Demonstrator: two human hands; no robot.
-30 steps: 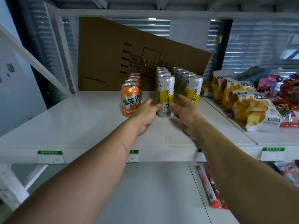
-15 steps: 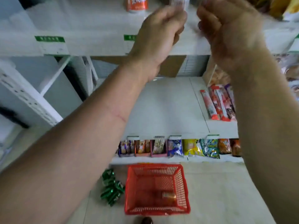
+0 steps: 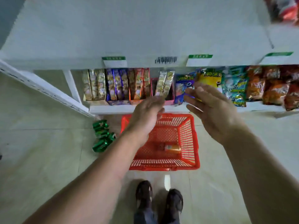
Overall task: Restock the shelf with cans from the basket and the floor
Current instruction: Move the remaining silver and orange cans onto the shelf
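Dark sandals [image 3: 159, 195] are standing at the bottom centre of the frame, toes pointing at the red basket [image 3: 195, 143], so I am judging the person to be squared up to it for the next pick. I am seeing both forearms reaching forward and down from the lower corners. The left hand [image 3: 146, 115] is hovering over the basket's far left rim, fingers relaxed and apart, holding nothing. The right hand [image 3: 213, 110] is hanging over the far right corner, fingers spread, also holding nothing. I am reading this as a reach toward the basket, not yet a grasp.

Inside the basket, one orange can [image 3: 172, 148] is lying on its side on the mesh floor, lower centre, untouched. It appears to be the only can left there. Just left of the basket, a cluster of green cans [image 3: 102, 136] is lying on the floor tiles, close to the shelf upright; these are also waiting to be restocked.

Further up the frame, snack packets [image 3: 234, 84] are filling the bottom shelf in a row, fronts outward for display. Across the upper half, the white shelf [image 3: 145, 29] is showing bare board with price labels [image 3: 114, 61] clipped to its front edge. I am judging the task to be well along but unfinished.
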